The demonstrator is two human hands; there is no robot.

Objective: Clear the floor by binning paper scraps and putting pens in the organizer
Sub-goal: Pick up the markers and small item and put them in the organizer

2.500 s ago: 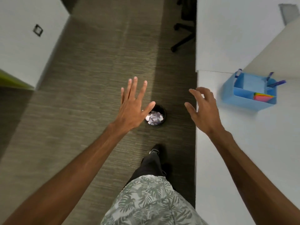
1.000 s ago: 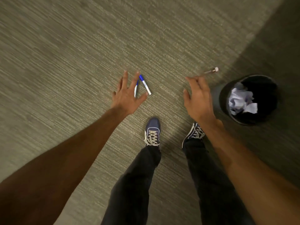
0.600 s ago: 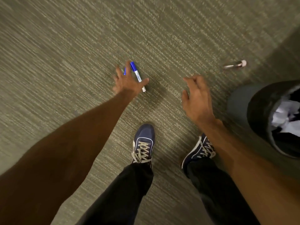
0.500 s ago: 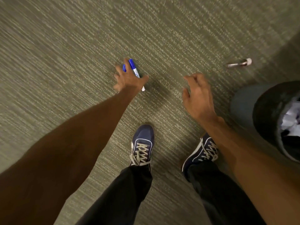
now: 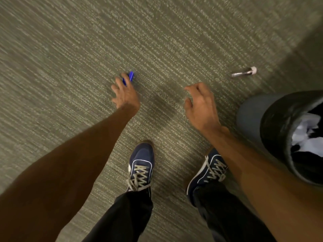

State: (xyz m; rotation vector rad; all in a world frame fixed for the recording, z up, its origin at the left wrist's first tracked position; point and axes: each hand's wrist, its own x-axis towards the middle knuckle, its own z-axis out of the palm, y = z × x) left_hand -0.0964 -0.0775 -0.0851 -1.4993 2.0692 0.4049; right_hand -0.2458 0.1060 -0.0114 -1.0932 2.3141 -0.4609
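My left hand (image 5: 125, 95) reaches down to the carpet and closes over the blue-capped pens (image 5: 129, 78); only their blue ends stick out past my fingers. My right hand (image 5: 201, 105) hovers to the right with its fingers loosely curled and nothing in it. Another pen (image 5: 243, 72), pale with a white cap, lies on the carpet at the upper right. The black bin (image 5: 272, 130) stands at the right edge with crumpled white paper scraps (image 5: 307, 131) inside.
My two feet in navy sneakers (image 5: 140, 165) stand on the grey-green carpet (image 5: 70, 49) just below my hands. The bin is close beside my right forearm. The organizer is out of view.
The view swung from the desk down to the floor. My left hand dropped onto the two blue pens and its fingers have curled around them. My right hand has stayed hovering.
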